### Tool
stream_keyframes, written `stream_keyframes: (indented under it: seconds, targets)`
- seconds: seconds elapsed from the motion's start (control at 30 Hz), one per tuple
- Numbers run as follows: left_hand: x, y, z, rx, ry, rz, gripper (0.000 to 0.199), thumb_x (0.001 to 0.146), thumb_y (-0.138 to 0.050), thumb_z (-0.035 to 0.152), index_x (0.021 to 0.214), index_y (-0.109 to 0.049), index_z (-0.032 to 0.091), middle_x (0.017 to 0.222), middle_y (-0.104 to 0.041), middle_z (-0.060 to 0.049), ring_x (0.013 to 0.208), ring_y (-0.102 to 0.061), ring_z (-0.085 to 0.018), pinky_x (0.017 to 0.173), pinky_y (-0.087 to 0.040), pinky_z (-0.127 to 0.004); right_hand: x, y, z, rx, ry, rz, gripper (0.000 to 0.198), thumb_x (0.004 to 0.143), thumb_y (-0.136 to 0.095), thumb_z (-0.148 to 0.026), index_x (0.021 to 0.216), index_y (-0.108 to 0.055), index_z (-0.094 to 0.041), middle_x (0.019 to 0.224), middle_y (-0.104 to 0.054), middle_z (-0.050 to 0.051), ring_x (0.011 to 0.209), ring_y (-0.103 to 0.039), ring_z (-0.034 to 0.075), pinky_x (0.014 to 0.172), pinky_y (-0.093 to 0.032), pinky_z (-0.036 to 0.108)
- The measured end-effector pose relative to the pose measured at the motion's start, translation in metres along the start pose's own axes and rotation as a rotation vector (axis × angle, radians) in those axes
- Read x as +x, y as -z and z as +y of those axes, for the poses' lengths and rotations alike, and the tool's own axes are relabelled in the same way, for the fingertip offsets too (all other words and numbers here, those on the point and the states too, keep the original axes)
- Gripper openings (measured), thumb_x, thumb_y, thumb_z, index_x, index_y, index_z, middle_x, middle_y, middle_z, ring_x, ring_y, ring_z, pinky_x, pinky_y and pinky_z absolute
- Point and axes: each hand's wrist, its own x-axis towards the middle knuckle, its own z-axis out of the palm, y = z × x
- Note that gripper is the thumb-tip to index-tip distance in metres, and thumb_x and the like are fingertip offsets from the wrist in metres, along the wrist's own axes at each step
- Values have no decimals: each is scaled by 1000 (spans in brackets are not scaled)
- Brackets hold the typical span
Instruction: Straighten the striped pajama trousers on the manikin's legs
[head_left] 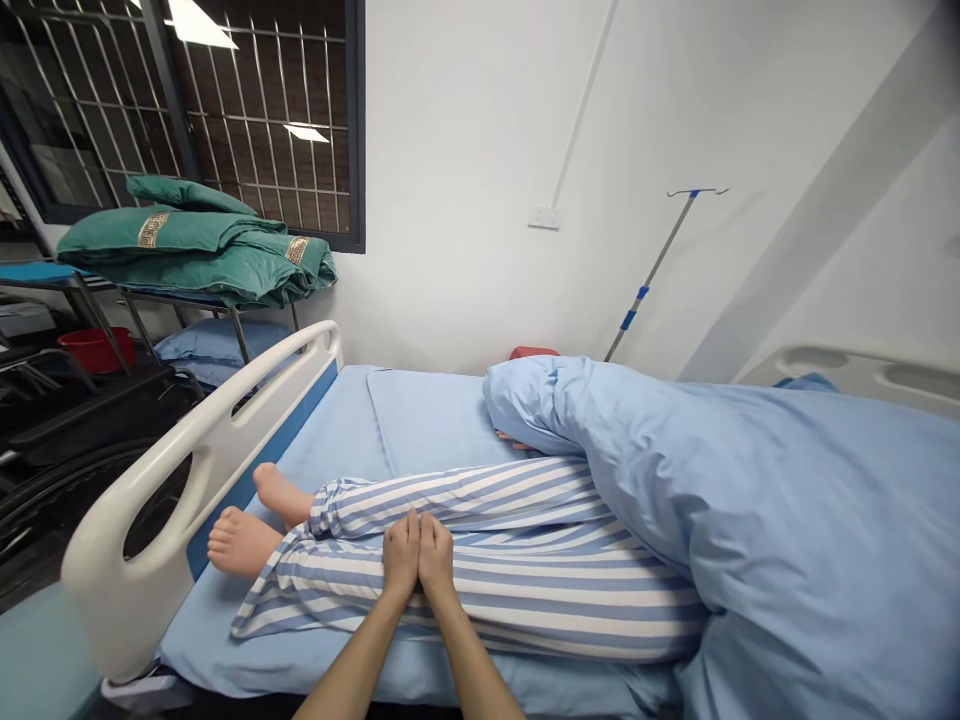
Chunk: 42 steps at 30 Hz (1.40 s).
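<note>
My left hand and my right hand are side by side, touching along their inner edges, backs facing up. Both have their fingers curled in, and the palms are hidden. They are over the lower legs of a figure in blue-and-white striped trousers; whether they touch the cloth I cannot tell. Two bare, smooth, doll-like feet stick out at the left. A light blue quilt, bunched toward the right, covers the figure above the thighs. Beneath lies a bed with a light blue sheet.
A cream footboard closes the bed's left end; a headboard stands at the right. Behind the bed rises an IV pole by the wall. Green folded bedding, a red basin and a black wheelchair are at the left.
</note>
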Motion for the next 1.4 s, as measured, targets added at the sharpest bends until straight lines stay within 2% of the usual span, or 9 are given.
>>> stream_keyframes:
  seconds: [0.23,0.43,0.57,0.67,0.83,1.0,1.17,1.27,1.4]
  targets:
    - [-4,-4,-2,233,-139,-90,32,87,-34,27,87,-65,18,82,-68,-8,79,-60,-17,74,-42,-27,7,28,-14,-366,139,-99,43,89,-30,-40,60,-52,-18,59,-59,4,55,-48,14,55,-26,25]
    - [-7,-9,-4,434,-205,-137,31,88,-35,21,103,-62,18,95,-67,-8,87,-60,-18,79,-41,-27,0,32,5,-355,127,-35,43,90,-28,-39,61,-52,-18,59,-59,5,55,-49,14,55,-25,25]
    - [-10,-8,1,474,-185,-200,35,89,-31,23,108,-61,18,98,-67,-9,90,-59,-19,80,-40,-29,0,32,15,-268,100,-5,44,90,-29,-42,60,-49,-18,57,-56,3,55,-47,14,55,-26,25]
    - [-9,-4,11,358,-122,-216,37,89,-29,27,98,-64,18,95,-68,-9,89,-59,-19,79,-39,-28,3,36,15,-171,79,31,44,89,-30,-45,57,-46,-18,55,-53,2,54,-43,13,55,-28,24]
    - [1,-6,42,-23,28,-193,48,88,-25,38,60,-58,17,67,-64,-7,68,-57,-16,65,-38,-26,7,41,11,-10,11,69,45,85,-34,-49,56,-48,-17,54,-53,2,54,-43,13,53,-31,24]
    - [-2,-23,53,-289,147,-93,53,86,-23,47,52,-50,18,49,-54,-3,50,-48,-13,52,-33,-25,10,44,11,135,-47,76,46,83,-36,-52,58,-53,-16,55,-54,2,56,-46,14,54,-34,24]
    - [-13,-32,33,-71,-52,-96,45,87,-28,40,67,-62,17,67,-65,-7,66,-58,-17,66,-40,-27,10,44,13,149,-59,101,46,82,-38,-54,57,-50,-17,54,-54,3,54,-46,14,53,-36,24]
    - [-14,-34,25,96,-106,-113,41,89,-28,33,79,-65,17,77,-68,-8,75,-61,-17,71,-41,-27,10,43,14,125,-37,92,47,83,-35,-53,58,-51,-17,56,-56,4,55,-48,15,54,-37,24]
    - [-14,-36,23,308,-185,-166,34,88,-32,24,98,-63,16,90,-68,-9,85,-61,-18,76,-42,-28,11,53,8,-96,4,44,46,86,-30,-47,59,-53,-18,60,-60,7,57,-51,16,54,-34,25]
